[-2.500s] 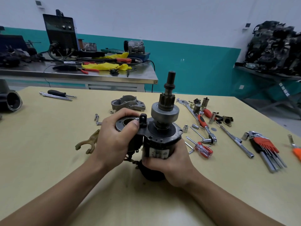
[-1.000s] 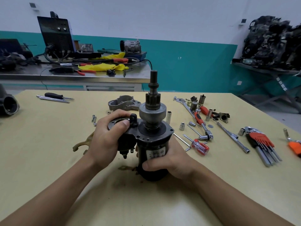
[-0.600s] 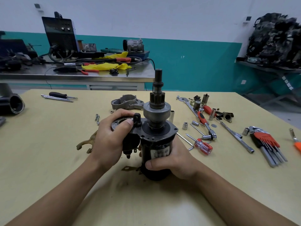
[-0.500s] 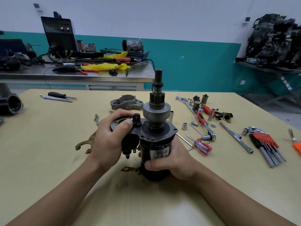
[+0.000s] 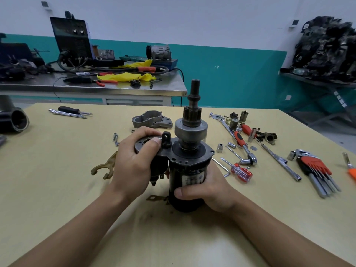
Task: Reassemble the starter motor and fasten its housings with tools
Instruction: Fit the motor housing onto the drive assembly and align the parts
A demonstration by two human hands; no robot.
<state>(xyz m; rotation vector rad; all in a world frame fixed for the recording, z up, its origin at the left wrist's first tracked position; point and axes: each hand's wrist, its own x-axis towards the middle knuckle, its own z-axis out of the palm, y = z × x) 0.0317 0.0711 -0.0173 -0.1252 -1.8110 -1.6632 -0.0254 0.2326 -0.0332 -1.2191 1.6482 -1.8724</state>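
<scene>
**wrench_newb:** Where's it at?

**oldsparky:** Motor [image 5: 189, 176] stands upright on the bench [image 5: 57, 189]. Right hand [image 5: 212, 187] wraps its body, and left hand [image 5: 133, 164] grips the solenoid [image 5: 159, 163], thumb on top. Tip: I'd seat the fork [image 5: 104, 168], left of the motor, before the housing [image 5: 152, 120] behind it.

The motor [image 5: 189, 167] hides the right hand's [image 5: 212, 187] fingers; its label [image 5: 192, 179] is unreadable. Picture edges cut off an orange tool [image 5: 352, 173] and a black pipe [image 5: 14, 121].
</scene>
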